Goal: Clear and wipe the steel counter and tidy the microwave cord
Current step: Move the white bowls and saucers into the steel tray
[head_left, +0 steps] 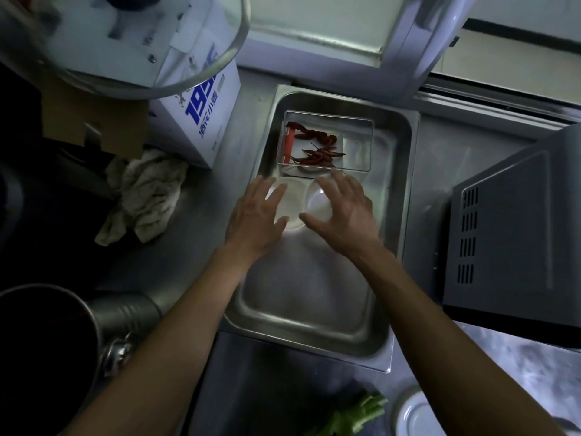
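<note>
Across the whole frame runs the steel counter point(440, 146), dim and partly covered. At the right edge the dark microwave point(515, 228) is cut off, only its vented side and top showing; no cord can be made out. Centre frame sits a deep steel tray point(399, 234), its long axis running from the upper middle toward the lower middle of the frame. At upper left, a large clear bowl point(176, 73) is blurred and cropped by the frame's top and left edges, and under it stands a white carton point(204, 121) with blue print. Left of the tray lies a crumpled grey cloth point(147, 193). At lower left a dark metal pot point(47, 341) is cut off by the frame edge. Inside the tray's upper part rests a clear rectangular box point(361, 146) holding dried red chillies point(317, 152); its long axis runs left to right. Just below it, two round clear lids or dishes point(292, 206) lie side by side, hard to tell apart through the glare. Both forearms reach up from the bottom edge. The left hand point(254, 218) is spread, fingers straight and resting over the left disc, gripping nothing. The right hand point(342, 209) is likewise spread, fingers loosely extended over the right disc, thumb pointing left; whether it touches cannot be told. At the bottom edge, green stalks point(358, 413) and a white plate point(418, 413) are cropped.
</note>
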Available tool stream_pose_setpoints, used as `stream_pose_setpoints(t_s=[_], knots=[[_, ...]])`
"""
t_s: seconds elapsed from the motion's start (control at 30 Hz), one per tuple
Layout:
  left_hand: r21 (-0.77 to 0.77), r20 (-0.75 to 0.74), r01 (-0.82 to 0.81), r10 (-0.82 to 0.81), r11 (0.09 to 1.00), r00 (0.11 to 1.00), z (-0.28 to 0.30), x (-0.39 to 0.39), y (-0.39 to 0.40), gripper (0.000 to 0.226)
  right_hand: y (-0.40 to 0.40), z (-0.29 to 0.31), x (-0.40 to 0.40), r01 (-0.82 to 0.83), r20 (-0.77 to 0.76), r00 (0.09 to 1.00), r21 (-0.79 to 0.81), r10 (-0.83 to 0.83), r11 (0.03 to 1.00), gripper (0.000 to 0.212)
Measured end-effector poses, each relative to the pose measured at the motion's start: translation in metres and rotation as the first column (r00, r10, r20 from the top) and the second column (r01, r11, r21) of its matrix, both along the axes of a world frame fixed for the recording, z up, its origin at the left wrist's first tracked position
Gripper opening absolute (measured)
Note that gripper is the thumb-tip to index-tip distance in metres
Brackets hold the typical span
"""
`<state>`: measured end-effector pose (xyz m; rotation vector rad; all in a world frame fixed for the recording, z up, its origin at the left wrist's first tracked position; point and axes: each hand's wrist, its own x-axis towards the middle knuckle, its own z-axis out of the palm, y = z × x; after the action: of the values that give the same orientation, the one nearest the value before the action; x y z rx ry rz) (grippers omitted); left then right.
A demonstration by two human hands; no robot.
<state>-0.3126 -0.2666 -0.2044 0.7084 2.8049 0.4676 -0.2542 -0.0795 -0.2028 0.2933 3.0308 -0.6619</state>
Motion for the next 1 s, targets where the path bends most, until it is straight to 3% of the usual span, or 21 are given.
stream_pose_setpoints(t_s=[0.23,0.5,0.67,0.87,1.0], knots=[[0.061,-0.057,-0.099,0.103,0.993,0.993,0.01,-0.002,-0.026,0.04,-0.039,-0.001,-0.024,-0.122,-0.011,0.992,0.037,0.122,0.992,0.081],[0.12,0.024,-0.21,0.208,0.97,0.978,0.025,-0.003,-0.032,0.056,-0.062,-0.025,-0.045,-0.255,0.123,0.962,0.088,0.243,0.963,0.081],[0.101,0.042,-0.195,0.192,0.976,0.981,0.022,-0.008,-0.029,0.054,-0.057,-0.035,-0.05,-0.275,0.136,0.956,0.105,0.26,0.956,0.081],[0.153,0.056,-0.195,0.189,0.969,0.98,0.025,-0.008,-0.026,0.067,-0.051,-0.051,-0.043,-0.284,0.128,0.956,0.181,0.264,0.941,0.082],[0.147,0.053,-0.176,0.17,0.973,0.984,0.028,-0.003,-0.028,0.06,-0.05,-0.054,-0.042,-0.287,0.139,0.955,0.204,0.263,0.936,0.083]])
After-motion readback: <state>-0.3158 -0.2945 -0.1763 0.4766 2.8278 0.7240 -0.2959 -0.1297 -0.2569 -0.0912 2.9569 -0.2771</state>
